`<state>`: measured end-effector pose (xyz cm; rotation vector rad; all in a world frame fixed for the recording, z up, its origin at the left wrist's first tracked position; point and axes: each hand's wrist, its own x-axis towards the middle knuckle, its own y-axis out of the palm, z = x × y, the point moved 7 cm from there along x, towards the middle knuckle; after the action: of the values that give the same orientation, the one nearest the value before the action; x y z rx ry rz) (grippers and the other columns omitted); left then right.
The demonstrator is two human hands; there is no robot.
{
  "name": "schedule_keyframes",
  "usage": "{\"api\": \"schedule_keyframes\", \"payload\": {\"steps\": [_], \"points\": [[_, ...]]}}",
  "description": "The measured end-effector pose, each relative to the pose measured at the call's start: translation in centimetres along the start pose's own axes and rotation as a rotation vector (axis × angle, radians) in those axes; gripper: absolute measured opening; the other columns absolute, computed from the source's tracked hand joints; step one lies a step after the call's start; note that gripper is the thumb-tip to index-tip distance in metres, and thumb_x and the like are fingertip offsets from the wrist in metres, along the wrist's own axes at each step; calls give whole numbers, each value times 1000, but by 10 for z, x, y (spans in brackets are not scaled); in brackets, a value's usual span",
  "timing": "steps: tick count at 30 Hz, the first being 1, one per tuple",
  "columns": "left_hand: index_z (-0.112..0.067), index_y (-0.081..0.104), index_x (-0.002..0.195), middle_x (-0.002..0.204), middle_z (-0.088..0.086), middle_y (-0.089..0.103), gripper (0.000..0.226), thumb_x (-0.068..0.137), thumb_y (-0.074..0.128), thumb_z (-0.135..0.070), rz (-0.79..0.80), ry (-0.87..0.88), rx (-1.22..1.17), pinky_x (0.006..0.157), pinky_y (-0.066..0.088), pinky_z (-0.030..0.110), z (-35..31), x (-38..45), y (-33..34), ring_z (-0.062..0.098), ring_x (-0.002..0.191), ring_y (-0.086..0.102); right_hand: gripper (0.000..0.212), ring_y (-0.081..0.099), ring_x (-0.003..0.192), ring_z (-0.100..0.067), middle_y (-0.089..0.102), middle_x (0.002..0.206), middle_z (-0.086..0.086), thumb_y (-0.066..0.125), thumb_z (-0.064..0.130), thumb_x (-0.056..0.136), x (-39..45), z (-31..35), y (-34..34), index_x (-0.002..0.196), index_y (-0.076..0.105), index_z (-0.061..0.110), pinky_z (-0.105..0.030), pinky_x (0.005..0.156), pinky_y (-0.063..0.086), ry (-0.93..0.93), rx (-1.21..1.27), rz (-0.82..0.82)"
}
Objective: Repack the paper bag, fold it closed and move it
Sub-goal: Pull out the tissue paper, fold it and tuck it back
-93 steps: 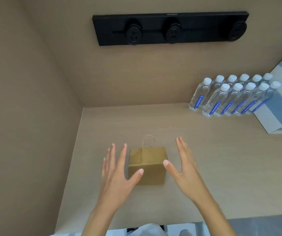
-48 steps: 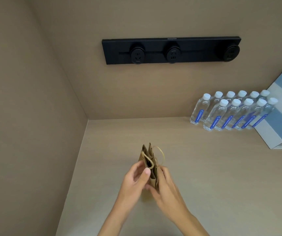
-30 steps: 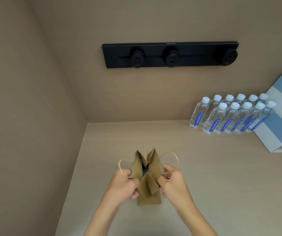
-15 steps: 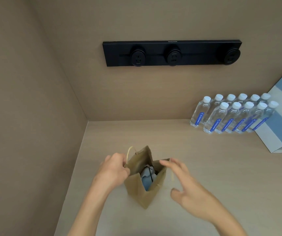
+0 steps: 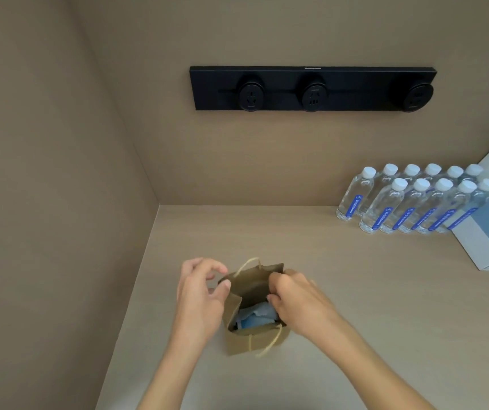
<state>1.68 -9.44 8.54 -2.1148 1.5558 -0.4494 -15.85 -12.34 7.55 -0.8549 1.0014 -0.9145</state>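
A small brown paper bag with twine handles (image 5: pixel 255 315) stands open on the beige counter (image 5: pixel 355 291), left hand (image 5: pixel 200 294) loosely curled beside its left rim, right hand (image 5: pixel 296 300) pinching the right rim directly above the blue-white contents (image 5: pixel 256 316)

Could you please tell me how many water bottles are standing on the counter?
11: six water bottles in the back row by the wall, five in the front row, at the counter's far right. More could be hidden.
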Motion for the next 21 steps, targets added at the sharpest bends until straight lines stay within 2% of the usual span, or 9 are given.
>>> {"api": "schedule_keyframes", "payload": {"steps": [2, 4, 6, 7, 10, 13, 16, 19, 21], "points": [[-31, 69, 77, 122, -1, 42, 29, 86, 69, -4, 52, -4, -48, 69, 41, -1, 3, -16, 4, -19, 96, 54, 6, 50, 81, -28, 46, 93, -4, 46, 21, 91, -4, 1, 0, 85, 46, 19, -33, 60, 39, 21, 29, -51], [-37, 72, 90, 128, -7, 36, 11, 86, 68, -28, 126, -41, 77, 77, 38, 6, 6, -30, 14, -4, 105, 55, 7, 53, 85, -31, 51, 98, -7, 47, 14, 87, -8, 3, -1, 93, 50, 17, -32, 61, 37, 38, 49, -87], [-41, 67, 106, 122, -12, 31, 23, 85, 63, -46, 224, -86, 316, 81, 42, 21, 8, -39, 26, 16, 106, 58, 21, 56, 91, -31, 55, 105, -6, 47, 10, 85, -10, 6, 0, 104, 53, 16, -32, 62, 37, 35, 63, -97], [-39, 65, 107, 120, -11, 33, 23, 85, 61, -46, 242, -122, 389, 81, 45, 26, 7, -40, 27, 20, 101, 59, 26, 57, 92, -31, 55, 108, -6, 46, 9, 85, -12, 8, 0, 108, 53, 17, -31, 63, 38, 27, 71, -103], [-34, 59, 101, 125, -6, 43, 15, 89, 58, -26, 188, -171, 469, 80, 48, 34, 7, -34, 15, 28, 93, 58, 33, 57, 91, -32, 52, 104, -4, 44, 8, 84, -19, 2, 3, 114, 50, 20, -32, 63, 40, 41, 94, -120], [-36, 57, 122, 128, -4, 51, 44, 87, 52, -9, 206, -180, 517, 87, 50, 37, 20, -30, 7, 29, 104, 59, 35, 52, 79, -32, 40, 91, 0, 42, 7, 82, -30, -9, 1, 112, 49, 24, -33, 59, 39, 99, 62, -157], [-41, 43, 137, 125, -2, 52, 62, 86, 51, -7, 296, -199, 469, 88, 49, 37, 23, -33, 12, 28, 107, 57, 42, 47, 73, -31, 36, 88, -1, 43, 3, 79, -40, -11, 5, 113, 46, 26, -34, 56, 39, 125, 3, -148], [-42, 33, 138, 118, -2, 48, 67, 84, 46, -4, 361, -196, 442, 82, 48, 38, 21, -40, 19, 27, 96, 52, 40, 35, 73, -25, 31, 86, -2, 50, -7, 65, -51, -2, -4, 96, 48, 19, -35, 56, 39, 12, -134, -262], [-39, 33, 136, 118, -1, 48, 68, 81, 44, -1, 385, -174, 447, 79, 49, 37, 17, -43, 21, 28, 95, 53, 26, 36, 76, -24, 39, 86, -2, 44, -1, 65, -56, 7, -5, 82, 49, 17, -30, 63, 31, -136, -187, -311]]}}
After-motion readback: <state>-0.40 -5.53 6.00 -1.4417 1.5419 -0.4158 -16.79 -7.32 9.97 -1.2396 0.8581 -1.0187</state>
